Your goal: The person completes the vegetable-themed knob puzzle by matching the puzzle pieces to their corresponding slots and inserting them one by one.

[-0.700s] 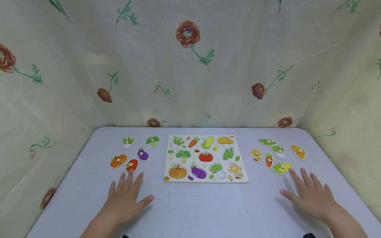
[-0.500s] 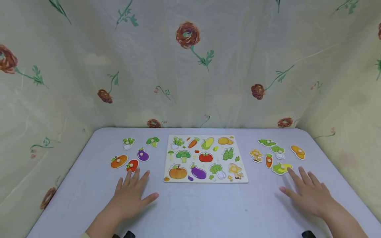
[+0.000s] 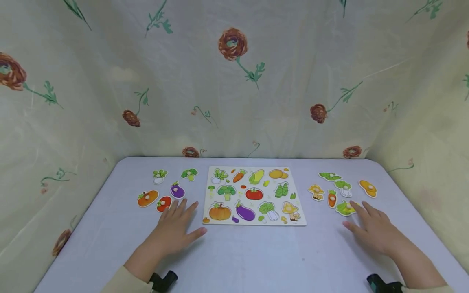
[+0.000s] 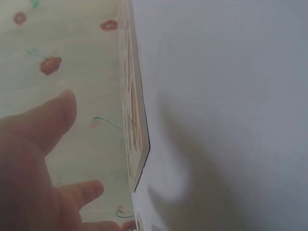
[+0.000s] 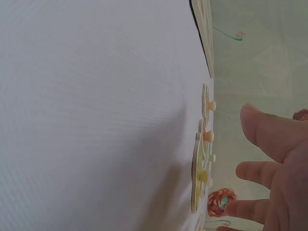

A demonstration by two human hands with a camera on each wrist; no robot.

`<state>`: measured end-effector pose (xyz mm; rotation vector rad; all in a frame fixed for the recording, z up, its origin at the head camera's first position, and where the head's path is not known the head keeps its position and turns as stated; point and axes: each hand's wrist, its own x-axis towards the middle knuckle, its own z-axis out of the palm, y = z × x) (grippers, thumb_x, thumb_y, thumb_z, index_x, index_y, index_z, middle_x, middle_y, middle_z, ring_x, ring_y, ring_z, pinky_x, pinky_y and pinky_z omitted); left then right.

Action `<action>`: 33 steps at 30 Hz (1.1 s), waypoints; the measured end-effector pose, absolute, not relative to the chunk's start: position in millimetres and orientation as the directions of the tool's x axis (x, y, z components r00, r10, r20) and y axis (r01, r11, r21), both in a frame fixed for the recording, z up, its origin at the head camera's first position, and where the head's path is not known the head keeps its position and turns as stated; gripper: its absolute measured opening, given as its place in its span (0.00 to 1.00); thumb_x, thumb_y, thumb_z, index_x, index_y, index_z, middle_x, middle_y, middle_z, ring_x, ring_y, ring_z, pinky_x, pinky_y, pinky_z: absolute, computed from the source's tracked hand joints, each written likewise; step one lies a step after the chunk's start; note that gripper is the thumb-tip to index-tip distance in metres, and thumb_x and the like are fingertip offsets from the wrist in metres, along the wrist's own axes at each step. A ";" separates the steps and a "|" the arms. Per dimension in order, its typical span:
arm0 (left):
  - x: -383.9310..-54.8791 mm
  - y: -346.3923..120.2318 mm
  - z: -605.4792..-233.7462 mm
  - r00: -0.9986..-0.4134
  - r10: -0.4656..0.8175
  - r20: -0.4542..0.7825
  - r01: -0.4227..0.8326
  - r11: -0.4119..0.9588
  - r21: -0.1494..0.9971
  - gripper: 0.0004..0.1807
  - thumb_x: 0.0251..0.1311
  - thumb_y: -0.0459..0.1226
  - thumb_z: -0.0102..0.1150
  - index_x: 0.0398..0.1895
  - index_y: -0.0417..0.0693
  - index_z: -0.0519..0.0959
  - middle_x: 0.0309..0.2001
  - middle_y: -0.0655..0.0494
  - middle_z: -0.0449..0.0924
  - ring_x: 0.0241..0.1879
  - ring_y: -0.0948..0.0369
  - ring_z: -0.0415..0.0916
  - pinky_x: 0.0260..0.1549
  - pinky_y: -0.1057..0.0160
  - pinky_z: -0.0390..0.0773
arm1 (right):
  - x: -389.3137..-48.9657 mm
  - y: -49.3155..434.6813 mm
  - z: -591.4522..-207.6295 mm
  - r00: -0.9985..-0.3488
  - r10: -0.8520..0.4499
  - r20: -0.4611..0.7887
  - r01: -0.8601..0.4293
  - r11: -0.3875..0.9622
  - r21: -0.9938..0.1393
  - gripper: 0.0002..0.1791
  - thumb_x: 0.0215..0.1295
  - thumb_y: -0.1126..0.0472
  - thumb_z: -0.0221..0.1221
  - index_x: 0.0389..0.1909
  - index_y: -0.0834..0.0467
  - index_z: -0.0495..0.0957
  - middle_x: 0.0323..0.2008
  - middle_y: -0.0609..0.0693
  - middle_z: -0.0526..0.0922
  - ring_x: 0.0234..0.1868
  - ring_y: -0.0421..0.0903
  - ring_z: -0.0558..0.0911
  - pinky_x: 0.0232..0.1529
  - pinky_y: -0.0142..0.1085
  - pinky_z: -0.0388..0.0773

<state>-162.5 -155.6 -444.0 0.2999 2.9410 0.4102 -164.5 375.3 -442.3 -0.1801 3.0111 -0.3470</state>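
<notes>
Fingers [image 3: 190,210] of left hand [image 3: 174,230] and right hand [image 3: 375,234] loosely outspread, puzzle board [image 3: 269,193] between and beyond.

A curtained-off spot: flowered cloth [image 3: 234,101] hangs beyond the fingers [image 3: 191,209] and to both sides of them, around a pale surface [image 3: 256,256] beneath them. Whether this is in a home, a lab or an office cannot be told.

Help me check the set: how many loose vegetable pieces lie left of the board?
5: turnip and broccoli farthest back, eggplant in front of them, pumpkin leftmost, tomato between pumpkin and the left hand. Others may be hidden beneath the hand.
</notes>
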 end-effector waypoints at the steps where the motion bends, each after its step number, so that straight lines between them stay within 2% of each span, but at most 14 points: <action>1: -164.3 -154.4 -443.5 -0.967 0.223 -0.122 0.180 0.940 0.288 0.48 0.60 0.68 0.53 0.79 0.55 0.57 0.79 0.41 0.48 0.78 0.39 0.36 0.72 0.34 0.40 | -165.8 375.1 -442.1 -0.987 -0.135 -0.085 -0.112 0.966 -0.234 0.44 0.73 0.37 0.50 0.70 0.72 0.59 0.65 0.86 0.53 0.62 0.85 0.55 0.57 0.77 0.56; 10: -179.7 -150.0 -450.9 -0.959 0.268 -0.089 0.227 0.919 0.321 0.48 0.62 0.68 0.52 0.78 0.53 0.59 0.78 0.41 0.49 0.78 0.39 0.40 0.72 0.36 0.44 | -177.2 368.9 -438.6 -0.988 -0.148 -0.047 -0.132 0.959 -0.250 0.41 0.71 0.42 0.57 0.67 0.73 0.64 0.61 0.83 0.63 0.58 0.83 0.63 0.55 0.74 0.63; 19: -193.4 -139.3 -452.1 -0.956 0.278 -0.094 0.228 0.905 0.358 0.47 0.62 0.66 0.54 0.78 0.52 0.60 0.78 0.42 0.50 0.78 0.40 0.40 0.73 0.39 0.46 | -186.0 369.9 -439.2 -0.993 -0.101 -0.055 -0.082 0.957 -0.278 0.39 0.68 0.45 0.60 0.66 0.73 0.67 0.60 0.81 0.64 0.59 0.81 0.64 0.54 0.74 0.65; 28: -201.7 -133.5 -452.9 -0.958 0.256 -0.132 0.184 0.897 0.401 0.46 0.61 0.61 0.60 0.78 0.50 0.60 0.78 0.42 0.51 0.78 0.42 0.43 0.71 0.37 0.51 | -194.1 374.0 -440.3 -0.997 -0.079 -0.007 -0.074 0.954 -0.292 0.29 0.69 0.52 0.60 0.59 0.73 0.73 0.54 0.81 0.70 0.54 0.81 0.69 0.50 0.71 0.69; 33: -206.7 -132.8 -455.5 -0.957 0.247 -0.150 0.167 0.897 0.409 0.47 0.60 0.62 0.61 0.78 0.51 0.60 0.78 0.43 0.51 0.78 0.43 0.43 0.70 0.37 0.54 | -199.4 375.2 -441.4 -0.998 -0.063 0.003 -0.061 0.951 -0.303 0.25 0.67 0.55 0.61 0.54 0.73 0.76 0.48 0.77 0.74 0.48 0.75 0.74 0.46 0.66 0.74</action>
